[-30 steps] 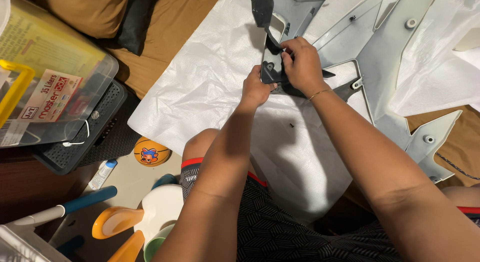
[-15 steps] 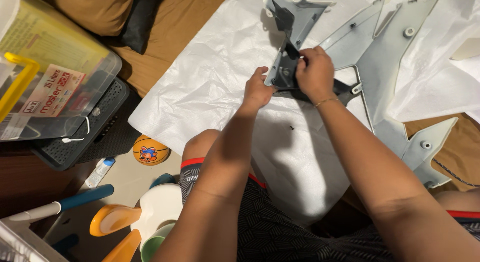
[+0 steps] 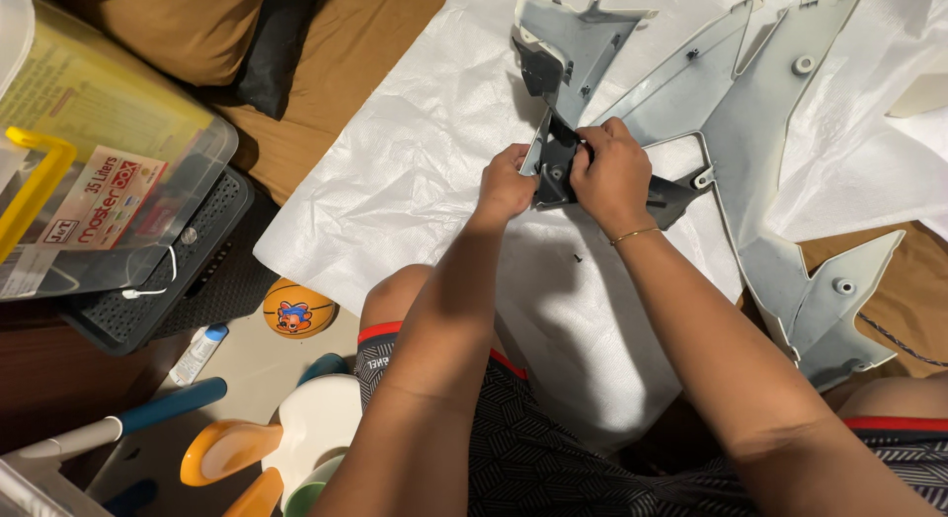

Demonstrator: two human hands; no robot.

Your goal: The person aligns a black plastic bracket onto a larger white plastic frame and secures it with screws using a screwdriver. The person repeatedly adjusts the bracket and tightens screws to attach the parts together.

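Both hands clamped on dark bracket (image 3: 554, 171) at grey panel's (image 3: 583, 43) lower end

Left hand (image 3: 506, 186) grip pinches bracket's left edge, steadying; right hand (image 3: 612, 176) grip wraps its right side; white sheet (image 3: 415, 171) under the grip, likely protecting the large grey fairing (image 3: 760, 132) just right; tiny screw (image 3: 577, 256) below.

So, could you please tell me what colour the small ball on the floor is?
The small ball is orange, with a cartoon picture; head view.

Hands (image 3: 558, 181) hide the dark bracket's (image 3: 555, 166) lower end

Left hand (image 3: 506, 186) and right hand (image 3: 612, 176) grip a small black bracket (image 3: 555, 166); grey fairing panel (image 3: 750, 132) on white sheet (image 3: 415, 171).
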